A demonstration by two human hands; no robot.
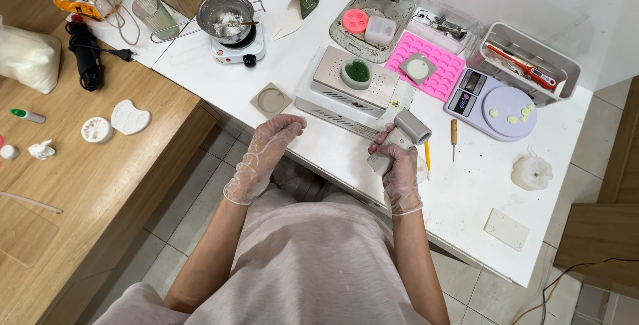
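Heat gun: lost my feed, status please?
Right grip shut on heat gun. Left grip empty, curled, at the table edge. Green mould beyond; nothing between.

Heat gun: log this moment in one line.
right hand: grips grey heat gun | left hand: empty, loosely curled | green heart mould: on metal box
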